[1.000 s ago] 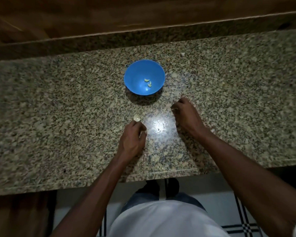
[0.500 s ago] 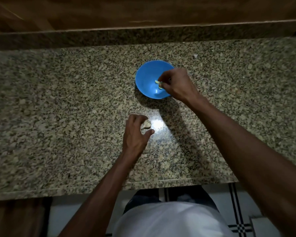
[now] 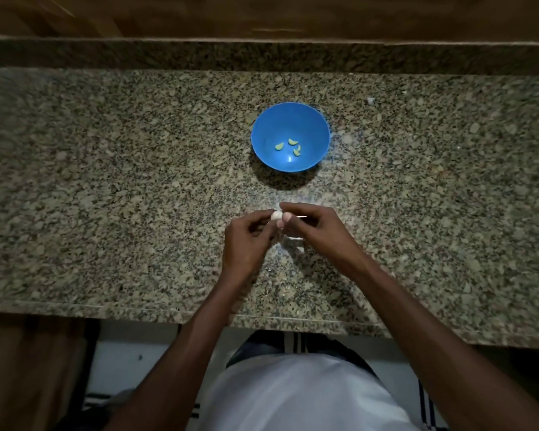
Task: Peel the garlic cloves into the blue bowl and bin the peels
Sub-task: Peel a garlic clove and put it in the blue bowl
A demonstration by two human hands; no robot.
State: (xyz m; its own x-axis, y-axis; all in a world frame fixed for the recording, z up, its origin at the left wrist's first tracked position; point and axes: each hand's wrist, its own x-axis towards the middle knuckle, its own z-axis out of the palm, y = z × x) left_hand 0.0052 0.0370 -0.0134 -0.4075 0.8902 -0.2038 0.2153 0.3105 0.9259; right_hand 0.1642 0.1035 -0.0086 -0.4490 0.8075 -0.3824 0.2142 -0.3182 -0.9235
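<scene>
Back from blue bowl (image 3: 290, 119), right hand (image 3: 311, 227) now pinching garlic clove (image 3: 276, 215) with left hand (image 3: 249, 234) | bowl at 12 o'clock, three peeled | risk: slippery clove squirting out, skin scattering.

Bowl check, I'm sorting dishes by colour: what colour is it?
The bowl is plain solid blue, clearest in the head view.

**Both hands meet at one small clove**

The left hand (image 3: 249, 236) and right hand (image 3: 316, 227) come together, fingertips touching. The left grip curls its fingers and thumb round a pale garlic clove (image 3: 276, 215); the right grip pinches the same clove from the other side with thumb and forefinger. Both bare forearms run back from the grips, spreading apart toward the person's body.
</scene>
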